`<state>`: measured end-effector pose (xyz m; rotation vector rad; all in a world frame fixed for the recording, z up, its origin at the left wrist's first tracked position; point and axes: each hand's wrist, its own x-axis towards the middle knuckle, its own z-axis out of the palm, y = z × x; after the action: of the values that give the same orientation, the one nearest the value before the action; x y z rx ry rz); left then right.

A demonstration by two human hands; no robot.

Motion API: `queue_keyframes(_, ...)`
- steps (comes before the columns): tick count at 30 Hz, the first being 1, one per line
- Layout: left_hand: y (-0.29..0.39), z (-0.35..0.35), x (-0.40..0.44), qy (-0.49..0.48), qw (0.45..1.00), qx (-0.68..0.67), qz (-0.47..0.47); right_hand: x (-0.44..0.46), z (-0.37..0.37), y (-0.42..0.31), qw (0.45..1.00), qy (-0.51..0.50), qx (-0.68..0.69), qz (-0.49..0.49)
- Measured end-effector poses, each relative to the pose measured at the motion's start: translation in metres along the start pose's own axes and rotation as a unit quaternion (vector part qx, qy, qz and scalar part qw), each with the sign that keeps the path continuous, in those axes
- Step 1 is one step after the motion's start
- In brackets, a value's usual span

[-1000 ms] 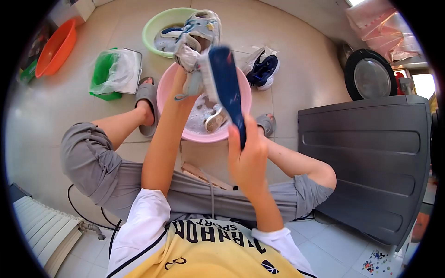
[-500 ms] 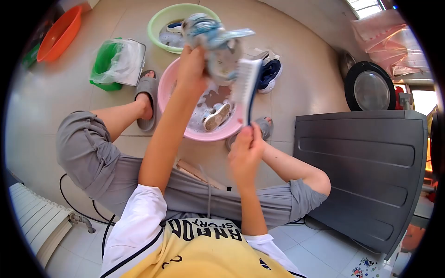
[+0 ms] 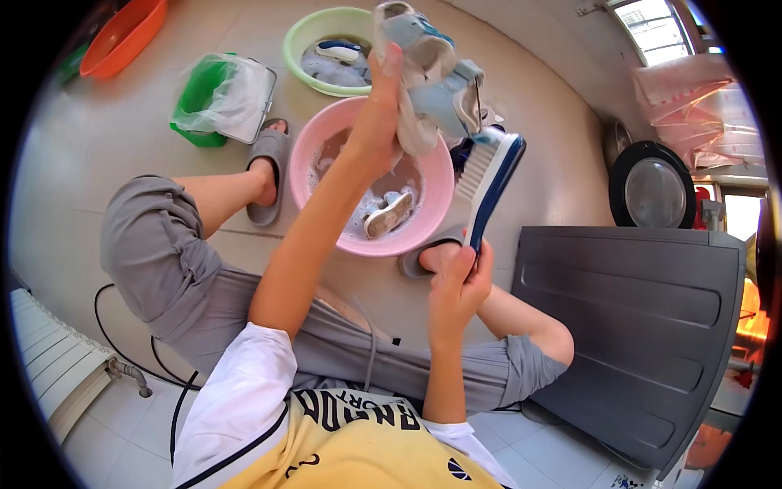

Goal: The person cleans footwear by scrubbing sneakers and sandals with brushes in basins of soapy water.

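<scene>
My left hand (image 3: pixel 376 134) is closed around a pale blue and white shoe (image 3: pixel 444 102) with open straps, lifted above the pink basin (image 3: pixel 298 191). In my right hand (image 3: pixel 460 289) is a scrub brush (image 3: pixel 507 175) with a navy and white handle, gripped at its lower end. Its white bristles face left, and its top end is close to the shoe's strap; I cannot tell whether they touch. A matching shoe (image 3: pixel 389 215) lies tilted in the cloudy, sudsy water of the pink basin.
A green basin (image 3: pixel 295 41) behind holds sudsy water and a navy and white item (image 3: pixel 338 51). Dark shoes (image 3: pixel 462 153) are partly hidden behind the brush. A lined green bin (image 3: pixel 198 98) stands left, an orange basin (image 3: pixel 122 39) farther off. A grey appliance (image 3: pixel 619 326) stands right.
The shoe has moved right and turned in my left hand. The brush has shifted right and now leans right at its top. The view has also shifted slightly.
</scene>
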<state>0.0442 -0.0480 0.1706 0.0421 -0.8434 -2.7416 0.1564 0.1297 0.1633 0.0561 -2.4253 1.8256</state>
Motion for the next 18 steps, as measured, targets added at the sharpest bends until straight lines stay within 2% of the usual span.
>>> queue_keyframes(4,0.002,0.004,-0.002,0.058,0.996,0.063,0.015,-0.007,-0.007,-0.001,0.984,0.077,-0.125,-0.097)
queue_keyframes(5,0.003,0.007,-0.004,0.057,0.996,0.061,0.017,-0.005,-0.006,-0.008,0.973,0.072,-0.149,-0.16)
queue_keyframes(6,0.005,0.012,-0.008,0.04,0.992,0.111,0.033,-0.003,-0.005,-0.012,0.972,0.074,-0.15,-0.164)
queue_keyframes(8,0.003,0.017,-0.009,0.019,0.986,0.159,0.049,0.002,-0.002,-0.018,0.938,-0.012,-0.238,-0.251)
queue_keyframes(9,-0.002,0.017,-0.009,-0.02,0.981,0.174,0.088,0.01,0.001,-0.017,0.919,0.013,-0.237,-0.315)
queue_keyframes(10,-0.006,0.019,-0.009,-0.058,0.972,0.188,0.126,0.017,0.002,-0.026,0.918,0.017,-0.241,-0.314)
queue_keyframes(11,-0.008,0.024,-0.012,-0.05,0.965,0.202,0.158,0.024,0.002,-0.042,0.928,0.022,-0.248,-0.277)
queue_keyframes(12,-0.006,0.028,-0.016,-0.053,0.967,0.199,0.151,0.029,0.002,-0.05,0.937,0.027,-0.254,-0.238)
queue_keyframes(14,0.013,0.04,-0.024,0.005,0.983,0.107,0.147,0.022,-0.001,-0.049,0.931,-0.007,-0.271,-0.243)
queue_keyframes(16,0.019,0.037,-0.022,0.036,0.98,0.14,0.138,0.01,-0.006,-0.038,0.925,-0.062,-0.289,-0.24)
queue_keyframes(17,0.018,0.033,-0.018,0.045,0.973,0.151,0.167,0.005,-0.004,-0.026,0.931,-0.057,-0.211,-0.293)
queue_keyframes(18,0.017,0.029,-0.017,0.059,0.966,0.162,0.195,0.009,-0.004,-0.019,0.929,-0.063,-0.21,-0.298)
